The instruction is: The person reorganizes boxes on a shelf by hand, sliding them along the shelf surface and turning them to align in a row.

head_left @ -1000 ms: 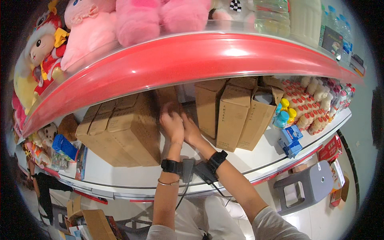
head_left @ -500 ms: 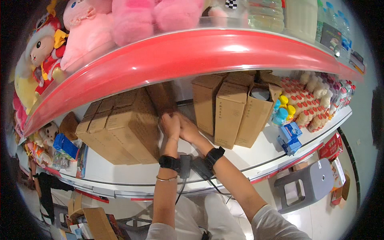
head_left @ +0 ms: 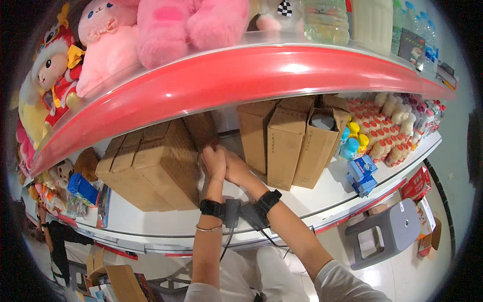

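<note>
L hand (head_left: 214, 162) & R hand (head_left: 236, 168) pressed together in the gap btwn the big cardboard boxes (head_left: 151, 168) on the left & the upright cartons (head_left: 284, 143) on the right, on the white shelf (head_left: 329, 189). L fingers lie flat vs. the end of the small brown box (head_left: 201, 130) at the back of the gap, box just above/beyond fingertips. Can't tell if either hand actually grips it; R fingers hidden behind L.

A shop is shown. Long curved shelves with a red edge (head_left: 241, 83) are filled with things for sale: pink soft toys (head_left: 166, 30) are lined up on top, brown boxes (head_left: 156, 171) are stacked below, and rows of small drink bottles (head_left: 390, 128) are set out at the right
</note>
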{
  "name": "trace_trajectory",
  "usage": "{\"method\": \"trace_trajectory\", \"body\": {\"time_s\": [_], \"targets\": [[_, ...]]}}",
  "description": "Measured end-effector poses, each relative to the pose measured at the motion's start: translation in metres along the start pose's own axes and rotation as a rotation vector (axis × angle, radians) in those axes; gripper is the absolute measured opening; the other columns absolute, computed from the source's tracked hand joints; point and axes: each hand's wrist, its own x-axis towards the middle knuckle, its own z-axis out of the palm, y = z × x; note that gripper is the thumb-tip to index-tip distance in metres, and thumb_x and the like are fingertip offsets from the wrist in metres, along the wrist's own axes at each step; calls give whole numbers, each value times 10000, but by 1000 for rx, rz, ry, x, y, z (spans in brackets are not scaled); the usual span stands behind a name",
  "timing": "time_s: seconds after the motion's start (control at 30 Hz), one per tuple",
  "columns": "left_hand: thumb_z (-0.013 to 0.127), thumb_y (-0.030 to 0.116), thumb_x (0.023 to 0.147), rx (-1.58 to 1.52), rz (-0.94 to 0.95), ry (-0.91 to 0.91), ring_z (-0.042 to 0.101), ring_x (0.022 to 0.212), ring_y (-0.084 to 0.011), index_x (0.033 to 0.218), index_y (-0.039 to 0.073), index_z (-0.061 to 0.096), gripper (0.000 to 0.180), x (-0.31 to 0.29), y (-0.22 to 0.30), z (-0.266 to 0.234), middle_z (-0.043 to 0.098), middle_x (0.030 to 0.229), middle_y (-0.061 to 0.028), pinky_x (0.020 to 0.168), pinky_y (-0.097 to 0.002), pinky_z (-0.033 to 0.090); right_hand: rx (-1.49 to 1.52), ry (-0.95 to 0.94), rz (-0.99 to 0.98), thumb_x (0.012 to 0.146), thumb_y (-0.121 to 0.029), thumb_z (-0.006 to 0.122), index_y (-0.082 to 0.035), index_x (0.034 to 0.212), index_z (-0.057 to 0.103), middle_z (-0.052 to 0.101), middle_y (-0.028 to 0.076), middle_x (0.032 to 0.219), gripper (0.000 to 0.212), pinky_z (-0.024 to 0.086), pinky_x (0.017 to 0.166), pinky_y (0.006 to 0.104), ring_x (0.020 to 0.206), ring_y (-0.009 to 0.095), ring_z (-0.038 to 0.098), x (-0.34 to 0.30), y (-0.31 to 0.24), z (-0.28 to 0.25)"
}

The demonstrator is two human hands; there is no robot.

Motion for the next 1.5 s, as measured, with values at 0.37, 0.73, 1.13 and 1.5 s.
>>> {"method": "trace_trajectory", "body": {"time_s": [0.37, 0.73, 1.13, 1.5], "targets": [[530, 106, 774, 21, 85, -65, 508, 1025, -437, 1146, -3, 541, 388, 8, -3, 6, 561, 1088, -267, 899, -448, 394, -195, 212, -95, 788, -225, 537, 10, 1054, 547, 573, 264, 1029, 355, 462, 788, 478, 940, 386, 571, -11, -20, -8], [632, 221, 792, -472, 422, -347, 508, 1098, -293, 1254, -51, 422, 576, -22, 54, -14, 533, 1176, -230, 954, -368, 360, -92, -425, 165, 781, -289, 580, 15, 977, 586, 619, 240, 896, 362, 462, 676, 410, 813, 348, 603, -29, -59, -44], [706, 243, 670, -50, 517, -321, 476, 1063, -436, 1279, -61, 274, 806, -34, 69, -13, 472, 1159, -314, 902, -443, 389, 103, -298, 69, 778, -261, 589, 14, 942, 582, 621, 217, 839, 321, 452, 611, 369, 755, 298, 599, -33, -43, -39], [665, 131, 633, -135, 544, 378, 419, 1075, -386, 1245, -54, 338, 718, -25, 51, -8, 422, 1127, -251, 960, -438, 318, 62, -337, 122, 765, -244, 607, 1, 871, 576, 613, 155, 706, 269, 429, 514, 322, 637, 232, 582, -23, -47, -37]]}}
